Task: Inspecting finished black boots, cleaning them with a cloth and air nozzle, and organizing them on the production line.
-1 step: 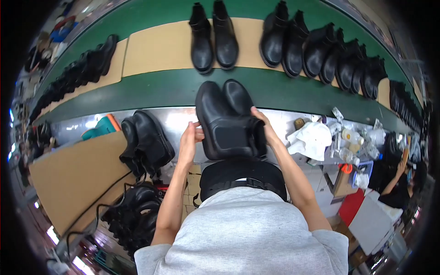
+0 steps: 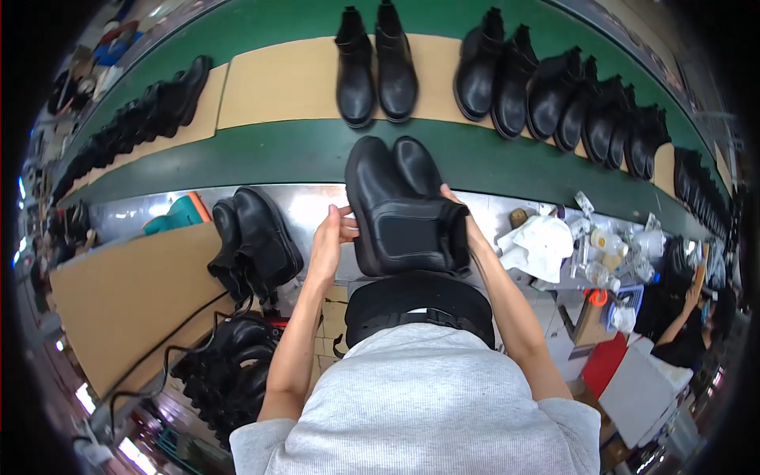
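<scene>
A pair of black ankle boots lies in front of me over the metal ledge, toes pointing away. The nearer boot [image 2: 404, 237] is turned on its side, with its elastic side panel upward. Its mate [image 2: 417, 168] shows partly behind it to the right. My left hand [image 2: 326, 241] grips the sole edge of the nearer boot, its fingertips going behind it. At the boots' shaft end, my right hand [image 2: 465, 218] is wrapped round the right side, with most of its fingers hidden. Another pair of black boots [image 2: 257, 237] stands to my left.
Black boots [image 2: 475, 75] line the green conveyor [image 2: 277, 154] on tan cardboard sheets [image 2: 277, 79]. A cardboard panel [image 2: 134, 309] stands at left beside a black cable. White cloth [image 2: 540, 245] and several bottles [image 2: 608, 240] sit at right. A co-worker's arm [image 2: 681, 317] shows far right.
The view has shifted slightly, so the conveyor and boots sit a little further right. Both hands keep their hold on the boots, which are nearly unchanged in pose.
</scene>
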